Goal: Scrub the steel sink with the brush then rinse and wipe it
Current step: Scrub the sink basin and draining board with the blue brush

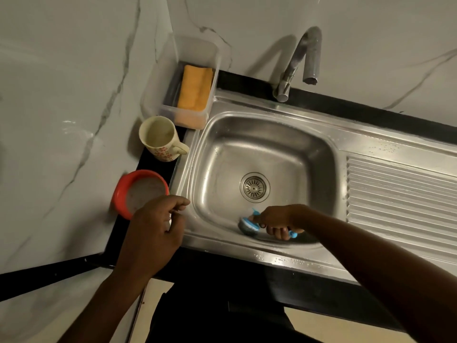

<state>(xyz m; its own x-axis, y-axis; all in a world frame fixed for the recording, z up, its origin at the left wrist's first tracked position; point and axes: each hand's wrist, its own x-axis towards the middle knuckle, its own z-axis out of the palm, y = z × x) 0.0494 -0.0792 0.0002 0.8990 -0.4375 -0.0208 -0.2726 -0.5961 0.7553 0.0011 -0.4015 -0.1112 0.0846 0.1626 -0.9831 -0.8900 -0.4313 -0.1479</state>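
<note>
So the steel sink (272, 149) filled the middle of the frame, shiny, with water drops on its rim and a round drain (254, 187). The right hand (277, 220) was wrapped around the brush (248, 225), which had a blue handle and a round grey head pressed on the basin bottom at lower centre. The left hand (155, 229) hung loosely curled and holding nothing, over the sink's left rim, just beside a red bowl (121, 194) on the black table (153, 162).

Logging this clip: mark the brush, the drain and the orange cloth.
brush (246, 229): head view, its round grey scrubbing head.
drain (254, 187): head view, centre of the strainer.
orange cloth (195, 87): head view, middle of its top.
</note>
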